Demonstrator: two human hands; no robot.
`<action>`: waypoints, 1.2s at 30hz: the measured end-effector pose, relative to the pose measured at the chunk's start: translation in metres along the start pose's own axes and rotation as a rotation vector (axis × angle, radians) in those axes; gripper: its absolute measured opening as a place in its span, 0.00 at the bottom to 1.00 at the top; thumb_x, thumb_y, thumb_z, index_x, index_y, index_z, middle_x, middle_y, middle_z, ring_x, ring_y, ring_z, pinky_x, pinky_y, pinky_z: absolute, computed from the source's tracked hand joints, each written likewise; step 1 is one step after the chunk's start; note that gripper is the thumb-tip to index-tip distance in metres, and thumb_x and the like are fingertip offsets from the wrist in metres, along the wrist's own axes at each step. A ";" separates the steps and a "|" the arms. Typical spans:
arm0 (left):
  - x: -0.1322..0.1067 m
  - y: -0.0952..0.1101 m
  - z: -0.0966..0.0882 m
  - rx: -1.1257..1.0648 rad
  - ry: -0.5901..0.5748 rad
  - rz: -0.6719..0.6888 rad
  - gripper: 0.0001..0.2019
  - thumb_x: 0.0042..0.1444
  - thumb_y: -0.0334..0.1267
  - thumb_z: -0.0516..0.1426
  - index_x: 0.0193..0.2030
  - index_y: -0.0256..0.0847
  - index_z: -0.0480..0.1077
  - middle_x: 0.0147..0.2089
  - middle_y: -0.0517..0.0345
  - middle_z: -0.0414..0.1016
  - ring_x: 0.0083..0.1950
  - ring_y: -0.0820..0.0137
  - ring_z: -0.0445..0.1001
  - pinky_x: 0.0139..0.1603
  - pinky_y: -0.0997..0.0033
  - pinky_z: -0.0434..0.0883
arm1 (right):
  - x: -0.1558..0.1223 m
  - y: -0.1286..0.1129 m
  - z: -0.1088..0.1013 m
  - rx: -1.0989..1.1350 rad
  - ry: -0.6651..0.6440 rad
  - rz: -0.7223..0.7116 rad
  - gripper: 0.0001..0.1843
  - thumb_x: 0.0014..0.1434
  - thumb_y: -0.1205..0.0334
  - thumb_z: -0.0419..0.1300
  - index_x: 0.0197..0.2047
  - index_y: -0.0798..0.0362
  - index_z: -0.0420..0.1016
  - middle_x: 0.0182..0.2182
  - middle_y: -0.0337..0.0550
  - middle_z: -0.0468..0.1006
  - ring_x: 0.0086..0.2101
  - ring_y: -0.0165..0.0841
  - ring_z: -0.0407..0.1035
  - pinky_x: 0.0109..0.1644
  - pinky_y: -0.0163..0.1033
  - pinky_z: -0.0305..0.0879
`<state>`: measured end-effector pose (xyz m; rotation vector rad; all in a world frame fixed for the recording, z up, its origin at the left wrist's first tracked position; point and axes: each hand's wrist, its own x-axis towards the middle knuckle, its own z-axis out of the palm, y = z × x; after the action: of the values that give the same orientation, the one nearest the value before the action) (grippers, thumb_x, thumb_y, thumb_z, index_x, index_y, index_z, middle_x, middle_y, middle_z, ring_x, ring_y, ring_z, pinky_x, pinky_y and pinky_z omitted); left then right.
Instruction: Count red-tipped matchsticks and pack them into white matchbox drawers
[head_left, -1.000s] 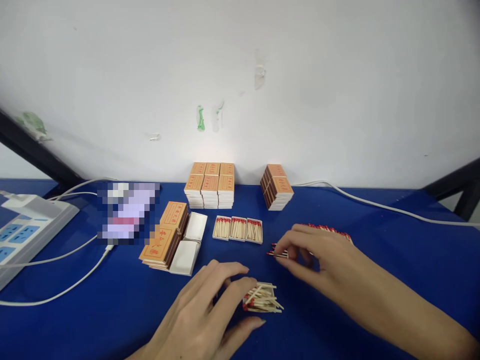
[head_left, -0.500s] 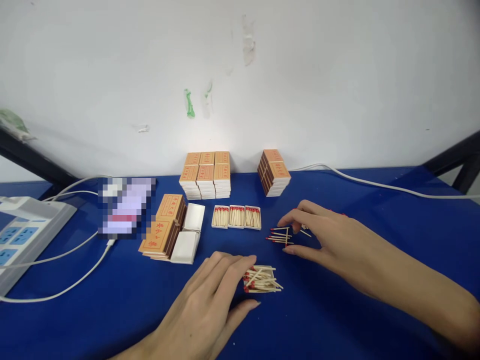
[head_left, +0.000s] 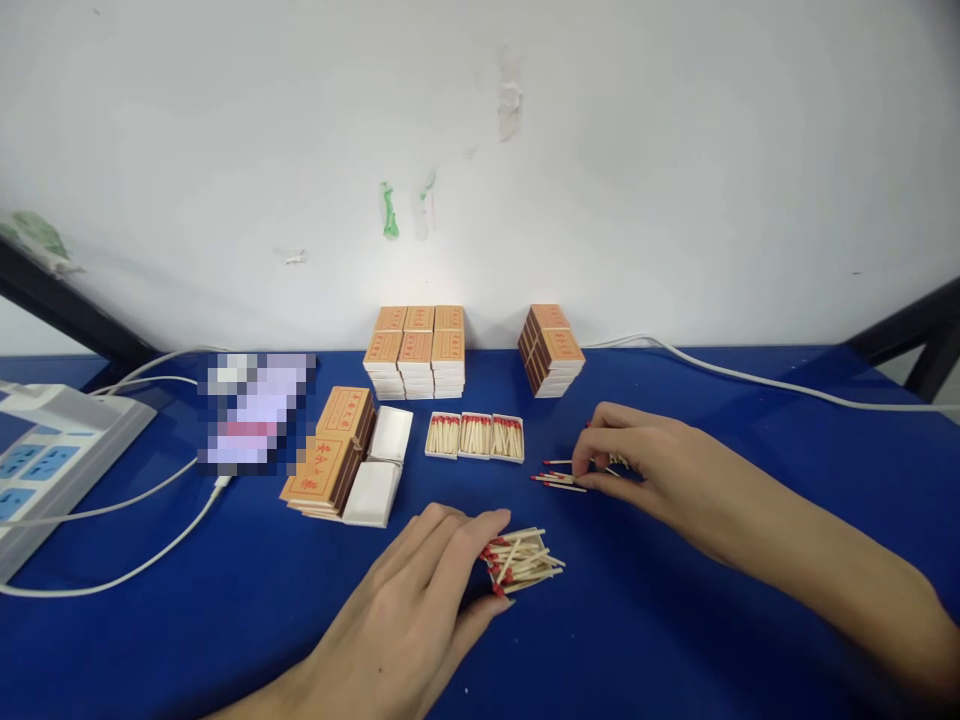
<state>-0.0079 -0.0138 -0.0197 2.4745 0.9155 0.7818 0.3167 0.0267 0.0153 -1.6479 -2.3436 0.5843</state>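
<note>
My left hand (head_left: 420, 590) has its thumb and forefinger closed round the left end of a small white matchbox tray (head_left: 541, 540). Loose red-tipped matches (head_left: 525, 562) are heaped over that tray and hide most of it. To the right, my right hand (head_left: 641, 455) pinches thumb and forefinger together at the ends of a few matches (head_left: 556, 479) lying on the blue table. More matches show partly behind its fingers. Three filled matchbox trays (head_left: 475, 437) stand side by side beyond the hands, with their match heads pointing away from me.
Orange matchboxes stand in a block (head_left: 415, 350) and a smaller stack (head_left: 551, 350) by the wall. Left of the hands are more matchbox sleeves (head_left: 330, 460) and white trays (head_left: 373, 493). A blurred-out phone (head_left: 259, 410), white cables and a power strip (head_left: 45, 470) lie far left.
My right thumb and forefinger have closed together at the loose matches. My left thumb has come up against the heaped tray, which has turned slightly. The view has shifted a little.
</note>
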 end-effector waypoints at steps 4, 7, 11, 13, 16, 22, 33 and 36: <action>-0.001 -0.002 0.000 0.021 0.002 0.025 0.21 0.84 0.39 0.55 0.78 0.40 0.63 0.57 0.47 0.83 0.54 0.58 0.86 0.57 0.55 0.88 | -0.001 -0.001 0.000 0.013 0.004 0.028 0.16 0.80 0.48 0.59 0.44 0.43 0.83 0.46 0.41 0.81 0.39 0.36 0.78 0.43 0.43 0.72; -0.002 -0.003 0.001 0.042 0.005 0.035 0.21 0.84 0.38 0.55 0.78 0.39 0.63 0.57 0.46 0.83 0.56 0.57 0.87 0.60 0.53 0.88 | -0.001 -0.002 0.000 -0.015 0.047 0.053 0.14 0.80 0.51 0.59 0.45 0.43 0.84 0.46 0.42 0.81 0.38 0.36 0.78 0.43 0.44 0.72; -0.001 -0.004 0.001 0.059 -0.003 0.038 0.22 0.84 0.39 0.55 0.79 0.39 0.62 0.58 0.45 0.83 0.57 0.57 0.88 0.59 0.55 0.88 | -0.004 0.004 -0.002 -0.073 0.113 0.102 0.13 0.78 0.48 0.61 0.48 0.42 0.85 0.48 0.44 0.83 0.40 0.40 0.80 0.43 0.46 0.73; -0.001 -0.004 0.000 0.063 -0.011 0.041 0.22 0.84 0.39 0.55 0.79 0.39 0.62 0.58 0.45 0.83 0.57 0.57 0.88 0.59 0.56 0.88 | -0.007 0.011 -0.003 -0.115 0.140 0.138 0.13 0.76 0.46 0.62 0.48 0.42 0.85 0.47 0.46 0.84 0.39 0.42 0.81 0.41 0.47 0.73; -0.002 -0.004 -0.001 0.066 -0.001 0.051 0.21 0.84 0.39 0.54 0.78 0.38 0.63 0.57 0.44 0.84 0.56 0.57 0.88 0.58 0.56 0.89 | -0.011 0.016 -0.001 -0.174 0.134 0.157 0.11 0.74 0.48 0.65 0.44 0.42 0.85 0.43 0.45 0.85 0.37 0.44 0.80 0.36 0.47 0.70; -0.001 -0.005 0.000 0.063 0.004 0.044 0.22 0.84 0.38 0.55 0.79 0.39 0.63 0.57 0.44 0.83 0.56 0.58 0.88 0.59 0.57 0.88 | -0.008 0.007 0.006 -0.188 0.138 0.114 0.13 0.75 0.53 0.60 0.37 0.44 0.80 0.40 0.46 0.82 0.39 0.46 0.79 0.36 0.48 0.68; 0.000 -0.004 0.000 0.074 0.012 0.058 0.23 0.83 0.36 0.56 0.79 0.38 0.62 0.57 0.44 0.84 0.56 0.58 0.88 0.57 0.58 0.89 | 0.005 -0.015 0.012 -0.045 0.117 0.077 0.17 0.81 0.48 0.58 0.44 0.45 0.83 0.46 0.46 0.83 0.44 0.42 0.78 0.47 0.47 0.74; 0.000 -0.005 0.000 0.072 0.015 0.052 0.21 0.84 0.37 0.55 0.79 0.39 0.63 0.56 0.45 0.84 0.54 0.59 0.88 0.57 0.59 0.89 | 0.004 -0.019 0.010 0.001 0.094 0.057 0.17 0.79 0.43 0.62 0.46 0.45 0.85 0.48 0.46 0.84 0.45 0.42 0.80 0.48 0.47 0.75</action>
<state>-0.0099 -0.0101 -0.0220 2.5675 0.9036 0.7988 0.2951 0.0225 0.0140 -1.7080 -2.2372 0.5072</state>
